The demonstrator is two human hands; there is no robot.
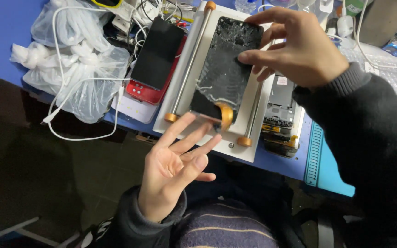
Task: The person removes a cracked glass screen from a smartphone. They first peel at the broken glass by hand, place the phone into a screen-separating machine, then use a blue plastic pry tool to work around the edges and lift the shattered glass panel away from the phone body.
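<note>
A cracked black phone screen [228,69] lies on a white plate [182,112] between two metal rods with orange ends. My right hand [295,48] rests on the screen's far end, fingertips pressing the glass. My left hand [173,170] is open, palm up, in front of the table edge. Its fingertips reach toward the screen's near corner and an orange roller [226,115]; whether they touch is unclear.
A black phone on a red case [155,55] lies left of the plate. White plastic bags [76,55] and a white cable [81,135] sit at the far left. Opened phone parts [281,115] lie right of the plate, on the blue table.
</note>
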